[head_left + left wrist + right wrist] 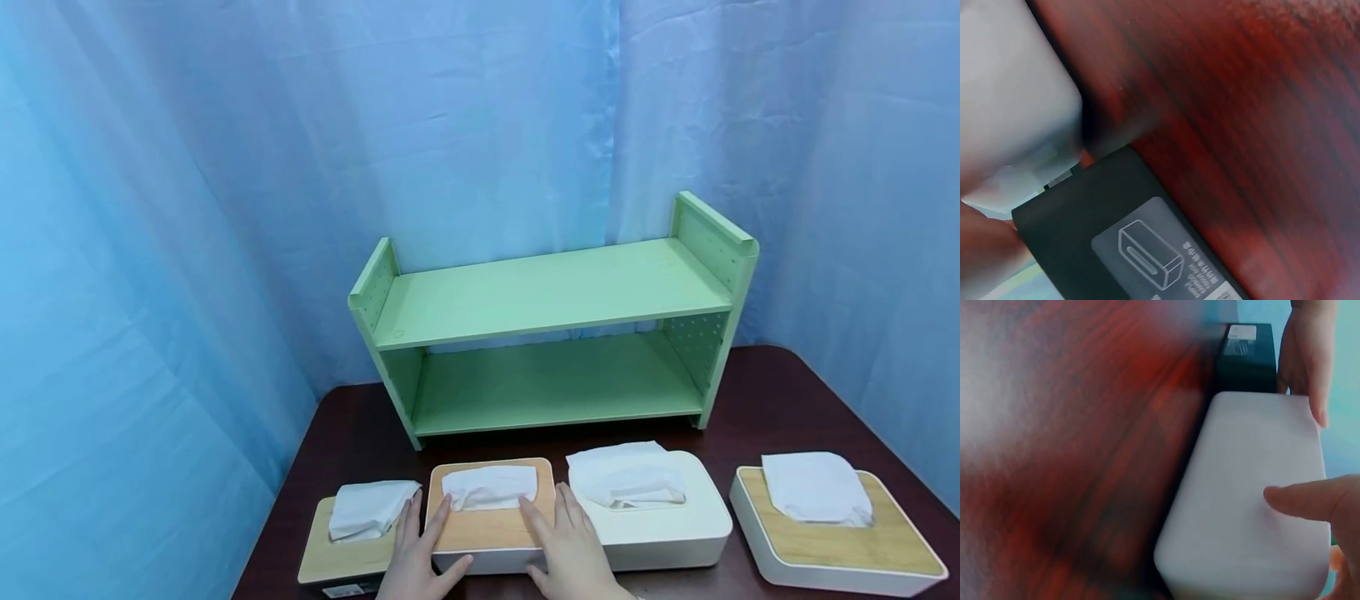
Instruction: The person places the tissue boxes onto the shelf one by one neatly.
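A tissue box point(487, 529) with a light wood top and white sides lies between my two hands, a white tissue sticking out of its slot. My left hand point(417, 554) is at its left end, fingers spread, the index finger on the top and the thumb near the front. At the right end, my right hand point(573, 554) lays its index finger on the top, other fingers straight along the side. The right wrist view shows my right thumb point(1300, 498) pressing the smooth white front point(1250, 462). Left of it stands a black tissue box point(1091, 200) with a printed label.
A white tissue box point(667, 550) stands close on the right, another wood-topped one point(825, 562) farther right. Behind them a green two-tier shelf point(555, 292) stands on the dark wooden table point(787, 400). Blue curtains point(487, 125) hang around the table.
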`<act>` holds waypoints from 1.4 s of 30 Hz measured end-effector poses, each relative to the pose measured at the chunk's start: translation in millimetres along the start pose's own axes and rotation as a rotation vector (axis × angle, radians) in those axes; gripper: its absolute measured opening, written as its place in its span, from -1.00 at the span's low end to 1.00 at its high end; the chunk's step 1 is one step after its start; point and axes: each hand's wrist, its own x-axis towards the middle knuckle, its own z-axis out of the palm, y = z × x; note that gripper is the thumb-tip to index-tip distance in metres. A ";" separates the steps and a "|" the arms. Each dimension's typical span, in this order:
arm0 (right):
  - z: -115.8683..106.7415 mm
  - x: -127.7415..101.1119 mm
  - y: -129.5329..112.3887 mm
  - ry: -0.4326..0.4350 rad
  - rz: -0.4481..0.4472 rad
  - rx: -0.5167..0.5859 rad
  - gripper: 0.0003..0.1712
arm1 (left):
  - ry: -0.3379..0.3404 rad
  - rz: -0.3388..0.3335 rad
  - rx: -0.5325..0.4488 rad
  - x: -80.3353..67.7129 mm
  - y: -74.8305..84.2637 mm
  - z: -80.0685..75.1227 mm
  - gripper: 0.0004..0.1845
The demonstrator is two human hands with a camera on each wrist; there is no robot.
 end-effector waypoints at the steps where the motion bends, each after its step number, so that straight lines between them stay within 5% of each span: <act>1: 0.7 0.0 -1.5 -0.003 0.006 0.003 -0.07 | 0.006 0.002 -0.008 -0.2 -1.0 0.1 -0.10; 11: 7.4 2.0 -11.5 0.011 -0.014 -0.061 -0.10 | -0.008 0.016 -0.008 -1.8 -7.4 -3.4 -0.04; 14: 9.6 2.8 -15.1 -0.036 0.009 0.020 -0.10 | 0.002 0.003 -0.003 -3.1 -9.2 -4.3 -0.04; 18: 15.9 3.2 -13.7 -0.085 0.088 0.264 -0.08 | 0.026 0.033 0.002 -3.0 -10.8 -3.0 -0.04; 24: 25.3 1.1 -4.4 0.013 0.163 0.512 -0.15 | 0.072 0.091 -0.004 -0.3 -11.6 -1.7 -0.03; 42: 22.4 9.8 -4.0 0.043 0.314 0.615 -0.20 | 0.125 0.125 -0.035 7.6 -9.3 -0.9 -0.06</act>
